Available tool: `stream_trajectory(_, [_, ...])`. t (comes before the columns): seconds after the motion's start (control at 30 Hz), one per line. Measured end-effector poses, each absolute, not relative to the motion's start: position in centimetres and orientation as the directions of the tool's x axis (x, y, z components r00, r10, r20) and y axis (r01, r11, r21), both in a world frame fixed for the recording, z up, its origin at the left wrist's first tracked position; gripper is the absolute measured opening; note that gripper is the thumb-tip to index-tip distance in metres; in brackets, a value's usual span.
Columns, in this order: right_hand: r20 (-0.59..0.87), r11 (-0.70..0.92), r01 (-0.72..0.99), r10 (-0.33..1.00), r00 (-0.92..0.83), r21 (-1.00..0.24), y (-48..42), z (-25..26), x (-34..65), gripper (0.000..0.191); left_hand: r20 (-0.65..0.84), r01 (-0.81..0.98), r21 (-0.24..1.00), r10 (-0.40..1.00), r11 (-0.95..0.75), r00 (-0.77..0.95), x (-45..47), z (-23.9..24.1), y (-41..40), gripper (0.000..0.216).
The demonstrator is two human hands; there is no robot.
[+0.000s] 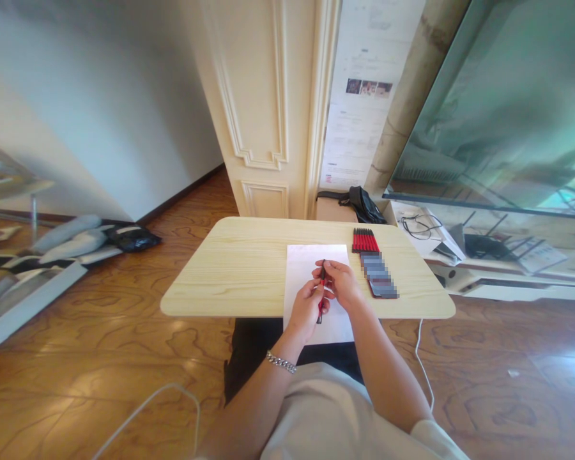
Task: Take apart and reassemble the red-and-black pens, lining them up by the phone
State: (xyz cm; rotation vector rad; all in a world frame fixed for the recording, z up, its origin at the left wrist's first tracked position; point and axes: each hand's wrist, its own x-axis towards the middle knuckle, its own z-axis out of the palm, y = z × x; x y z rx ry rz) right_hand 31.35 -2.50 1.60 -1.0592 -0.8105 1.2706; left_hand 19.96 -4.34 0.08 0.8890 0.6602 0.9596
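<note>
Both hands hold one red and black pen (321,292) above a white sheet of paper (299,265). My left hand (309,308), with a chain bracelet on its wrist, wraps its fingers round the pen's red middle. At the pen's black upper end, the fingertips of my right hand (341,281) pinch it. The paper lies on the light wooden table (220,275) and hangs over its front edge. To the right of the paper, several similar red and black pens (365,241) lie side by side, just above a phone-like flat object (379,276) whose surface is blurred out.
Behind the table stand a cream panelled door (253,96) and a black bag (364,204) on a box. A large screen (503,108) rises at the right over a white cabinet (508,291). White cables (418,348) run down to the wooden floor.
</note>
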Motion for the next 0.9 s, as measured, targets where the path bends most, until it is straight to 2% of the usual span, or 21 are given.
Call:
stream_trajectory(0.2, [-0.034, 0.036, -0.300, 0.974, 0.226, -0.953, -2.66, 1.92, 31.41, 0.032, -0.099, -0.404, 0.871, 0.906, 0.279, 0.411, 19.93, 0.09, -4.37, 0.031])
stream_trajectory(0.37, [-0.075, -0.020, -0.324, 0.985, 0.158, -0.946, -2.78, 1.80, 31.56, 0.038, -0.095, -0.402, 0.874, 0.907, 0.273, 0.409, 19.88, -0.19, -4.30, 0.032])
stream_trajectory(0.53, [-0.037, 0.023, -0.260, 0.974, 0.221, -0.965, -2.66, 1.66, 31.58, 0.033, -0.098, -0.373, 0.890, 0.909, 0.262, 0.405, 19.73, -0.28, -4.14, 0.030])
stream_trajectory(0.7, [-0.052, -0.018, -0.266, 0.991, 0.121, -0.964, -2.58, 1.65, 31.94, 0.038, -0.091, -0.360, 0.898, 0.908, 0.252, 0.409, 19.66, -0.36, -4.18, 0.030])
stream_trajectory(0.9, [0.008, 0.022, -0.065, 0.978, 0.207, -0.998, -2.79, 1.92, 32.38, 0.035, -0.088, -0.346, 0.906, 0.908, 0.244, 0.410, 19.63, -0.29, -4.14, 0.035])
